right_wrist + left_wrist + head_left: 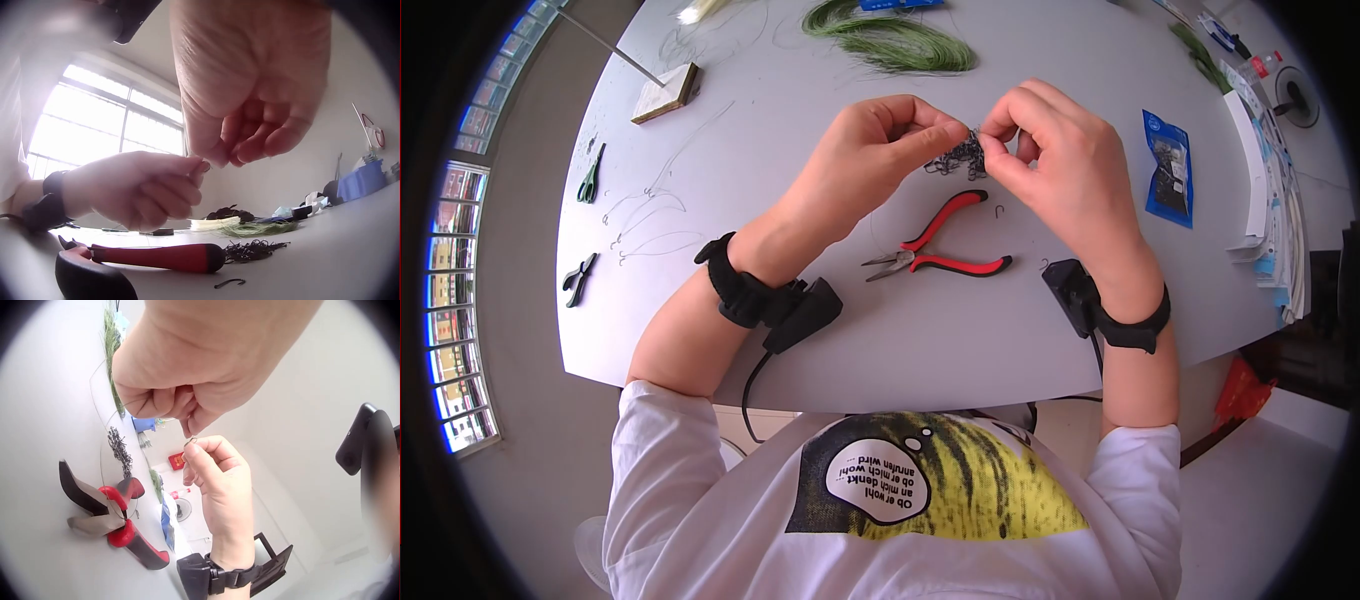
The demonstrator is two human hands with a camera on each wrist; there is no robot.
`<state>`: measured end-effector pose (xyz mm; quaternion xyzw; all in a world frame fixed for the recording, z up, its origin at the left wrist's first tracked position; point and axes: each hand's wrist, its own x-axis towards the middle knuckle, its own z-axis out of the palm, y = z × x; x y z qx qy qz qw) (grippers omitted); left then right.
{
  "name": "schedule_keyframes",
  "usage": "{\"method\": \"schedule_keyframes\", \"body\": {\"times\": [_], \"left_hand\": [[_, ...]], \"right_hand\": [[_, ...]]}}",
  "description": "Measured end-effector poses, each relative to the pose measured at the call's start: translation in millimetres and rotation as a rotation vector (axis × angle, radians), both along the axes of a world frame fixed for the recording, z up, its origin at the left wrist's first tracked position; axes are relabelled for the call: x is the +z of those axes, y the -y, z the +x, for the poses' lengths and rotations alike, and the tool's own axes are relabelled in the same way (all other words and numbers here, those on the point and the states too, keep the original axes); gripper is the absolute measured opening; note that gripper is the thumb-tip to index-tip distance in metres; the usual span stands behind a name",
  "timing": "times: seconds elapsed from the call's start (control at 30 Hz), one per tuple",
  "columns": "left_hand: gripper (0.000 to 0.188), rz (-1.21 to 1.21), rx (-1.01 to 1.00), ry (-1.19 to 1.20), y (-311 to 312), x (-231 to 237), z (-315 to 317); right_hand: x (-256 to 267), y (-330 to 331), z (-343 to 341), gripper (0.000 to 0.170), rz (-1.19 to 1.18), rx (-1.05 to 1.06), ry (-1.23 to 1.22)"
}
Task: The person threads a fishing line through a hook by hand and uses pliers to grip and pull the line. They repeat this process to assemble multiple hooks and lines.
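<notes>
My left hand point(875, 150) and right hand point(1065, 150) meet fingertip to fingertip above the table. Between them in the left wrist view is a small dark fish hook point(190, 442), pinched by the right thumb and finger. A thin fishing line point(95, 394) curves away from the left hand, whose thumb and fingers are pinched together. The fingertips partly cover the hook. Behind the hands in the head view lies a pile of black hooks point(970, 162). Red-and-black pliers point(962, 266) lie with handles spread nearer my body, beside one loose hook point(999, 211).
Green bundled strands point(900, 45) lie at the back. Left on the table are a block with a rod point(664, 95), green-handled scissors point(590, 178), small black cutters point(578, 280) and hooks on thin lines point(650, 198). A blue packet point(1168, 170) lies right.
</notes>
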<state>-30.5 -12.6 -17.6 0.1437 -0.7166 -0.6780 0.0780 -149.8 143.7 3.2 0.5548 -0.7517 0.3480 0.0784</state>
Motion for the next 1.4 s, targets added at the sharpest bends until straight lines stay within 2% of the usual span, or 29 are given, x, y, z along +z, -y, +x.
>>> {"method": "schedule_keyframes", "body": {"times": [0.27, 0.33, 0.37, 0.4, 0.47, 0.5, 0.6, 0.63, 0.67, 0.73, 0.87, 1.0, 1.07, 1.2, 1.33, 1.4], "left_hand": [[0.021, -0.062, -0.017, -0.055, -1, -2, -1], [0.02, -0.106, 0.02, -0.039, 1, 0, -1], [0.02, -0.107, 0.021, -0.058, 2, -1, 0], [0.02, -0.098, 0.018, -0.056, 2, -1, 0], [0.02, -0.111, 0.002, -0.09, 2, 0, 0], [0.02, -0.105, 0.005, -0.088, 2, 0, 0], [0.02, -0.115, 0.004, -0.087, 0, 0, 1], [0.02, -0.114, 0.006, -0.089, -1, 1, 1], [0.02, -0.117, 0.01, -0.092, -1, 2, 1], [0.02, -0.119, 0.019, -0.091, -1, 5, 3], [0.02, -0.084, 0.049, -0.051, -1, 10, 3], [0.021, -0.105, 0.02, -0.086, 2, 4, 2], [0.021, -0.099, 0.018, -0.079, 3, 4, 2], [0.021, -0.111, 0.023, -0.053, 3, 6, 2], [0.022, -0.113, -0.002, -0.031, 3, 7, 2], [0.023, -0.082, 0.006, -0.003, 2, 11, 3]], "right_hand": [[19, -19, -10, 0.008, 0.054, -0.009, -0.095], [36, -40, -22, 0.007, 0.339, 0.055, 0.183], [45, -48, -22, 0.007, 0.524, 0.065, 0.408], [44, -54, -23, 0.007, 0.532, 0.061, 0.411], [39, -63, -23, 0.01, 0.799, 0.241, 0.718], [37, -63, -20, 0.011, 0.897, 0.22, 0.82], [9, -61, -25, 0.01, 0.858, 0.254, 0.857], [0, -57, -31, 0.01, 0.806, 0.233, 0.955], [-3, -54, -35, 0.01, 0.8, 0.233, 0.951], [-5, -47, -38, 0.01, 0.565, 0.146, 0.756], [4, -38, -26, 0.01, 0.661, 0.248, 0.784], [1, -29, -25, 0.011, 0.685, 0.247, 0.746], [1, -29, -34, 0.011, 0.522, 0.046, 0.623], [22, -25, -39, 0.011, 0.414, -0.031, 0.428], [9, -11, -74, 0.013, 0.393, -0.136, 0.274], [2, -2, -81, 0.014, 0.519, -0.084, 0.207]]}}
